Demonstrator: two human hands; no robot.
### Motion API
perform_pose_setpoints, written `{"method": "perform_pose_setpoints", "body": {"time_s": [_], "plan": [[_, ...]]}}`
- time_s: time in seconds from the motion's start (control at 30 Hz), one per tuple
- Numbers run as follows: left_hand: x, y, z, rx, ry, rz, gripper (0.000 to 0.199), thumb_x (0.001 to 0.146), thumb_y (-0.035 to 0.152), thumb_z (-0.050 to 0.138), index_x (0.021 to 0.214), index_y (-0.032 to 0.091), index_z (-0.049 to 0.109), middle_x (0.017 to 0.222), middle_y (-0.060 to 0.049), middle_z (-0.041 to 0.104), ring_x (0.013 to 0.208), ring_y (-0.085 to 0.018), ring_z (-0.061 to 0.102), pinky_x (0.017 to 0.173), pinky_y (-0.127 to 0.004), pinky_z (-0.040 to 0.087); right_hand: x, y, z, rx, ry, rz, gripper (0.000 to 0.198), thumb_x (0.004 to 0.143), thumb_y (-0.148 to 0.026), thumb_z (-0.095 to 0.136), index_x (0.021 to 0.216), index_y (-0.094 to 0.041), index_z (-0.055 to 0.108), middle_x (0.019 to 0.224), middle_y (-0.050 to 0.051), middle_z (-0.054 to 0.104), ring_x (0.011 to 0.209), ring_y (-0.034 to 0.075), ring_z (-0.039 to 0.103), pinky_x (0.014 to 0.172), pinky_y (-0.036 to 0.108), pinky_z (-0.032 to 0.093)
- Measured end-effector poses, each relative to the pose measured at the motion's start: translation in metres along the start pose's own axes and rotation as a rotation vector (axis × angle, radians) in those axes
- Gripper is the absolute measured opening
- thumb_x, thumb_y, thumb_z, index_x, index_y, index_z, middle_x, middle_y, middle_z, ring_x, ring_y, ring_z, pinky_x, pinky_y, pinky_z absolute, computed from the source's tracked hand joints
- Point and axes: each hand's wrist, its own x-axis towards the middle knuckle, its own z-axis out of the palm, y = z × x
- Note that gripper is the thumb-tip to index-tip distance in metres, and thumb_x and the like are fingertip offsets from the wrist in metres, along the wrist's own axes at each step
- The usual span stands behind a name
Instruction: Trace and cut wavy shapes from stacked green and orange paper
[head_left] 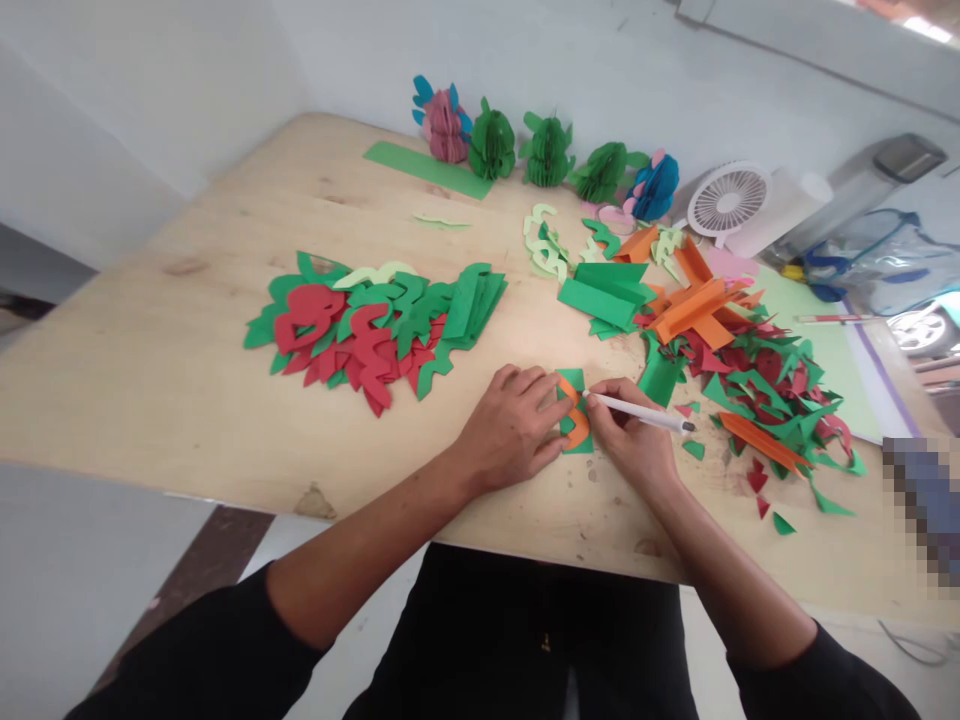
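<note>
In the head view, an orange curvy paper cutout lies on a green paper rectangle near the table's front edge. My left hand lies flat from the left, its fingers apart and their tips pressing on the cutout's edge and the paper. My right hand is closed around a white pen, whose tip meets the cutout's upper right edge. The pen's back end points to the right. Part of the cutout is hidden under my left fingertips.
Red and green cutouts are heaped on the left. Paper scraps and orange folded strips lie on the right. Several honeycomb paper figures, a small white fan and a clear plastic bag stand or lie along the back.
</note>
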Motion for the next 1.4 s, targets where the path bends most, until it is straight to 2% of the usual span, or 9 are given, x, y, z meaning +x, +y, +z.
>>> {"method": "perform_pose_setpoints", "body": {"time_s": [0.27, 0.73, 1.13, 1.4], "plan": [[0.000, 0.001, 0.000, 0.012, 0.011, 0.004, 0.034, 0.092, 0.037, 0.053, 0.118, 0.019, 0.063, 0.126, -0.013, 0.061, 0.118, -0.031, 0.050, 0.098, -0.048, 0.038, -0.008, 0.003, -0.003, -0.027, 0.006, 0.021, 0.013, 0.085, -0.033, 0.058, 0.083, -0.021, 0.062, 0.071, 0.001, 0.065, 0.057, 0.012, 0.055, 0.051, 0.022, 0.042], [-0.001, 0.000, 0.002, 0.019, 0.035, 0.009, 0.033, 0.091, 0.037, 0.054, 0.117, 0.019, 0.065, 0.127, -0.013, 0.060, 0.119, -0.031, 0.050, 0.099, -0.047, 0.038, -0.017, -0.003, -0.003, -0.076, 0.020, -0.005, 0.019, 0.087, -0.038, 0.058, 0.082, -0.021, 0.063, 0.066, 0.000, 0.064, 0.052, 0.011, 0.052, 0.049, 0.022, 0.040], [-0.001, 0.001, 0.002, 0.004, 0.032, 0.002, 0.033, 0.092, 0.037, 0.052, 0.116, 0.020, 0.065, 0.126, -0.013, 0.061, 0.119, -0.031, 0.051, 0.099, -0.048, 0.038, -0.020, -0.004, -0.003, -0.029, -0.006, 0.039, 0.017, 0.085, -0.037, 0.058, 0.082, -0.021, 0.062, 0.069, 0.000, 0.064, 0.054, 0.011, 0.052, 0.050, 0.023, 0.040], [-0.001, 0.001, 0.002, 0.019, 0.028, 0.005, 0.033, 0.093, 0.038, 0.052, 0.117, 0.019, 0.065, 0.128, -0.014, 0.060, 0.119, -0.031, 0.051, 0.099, -0.048, 0.038, -0.015, 0.004, -0.005, 0.014, 0.044, 0.101, 0.016, 0.083, -0.037, 0.060, 0.085, -0.021, 0.063, 0.069, -0.001, 0.063, 0.054, 0.011, 0.051, 0.049, 0.023, 0.039]]}}
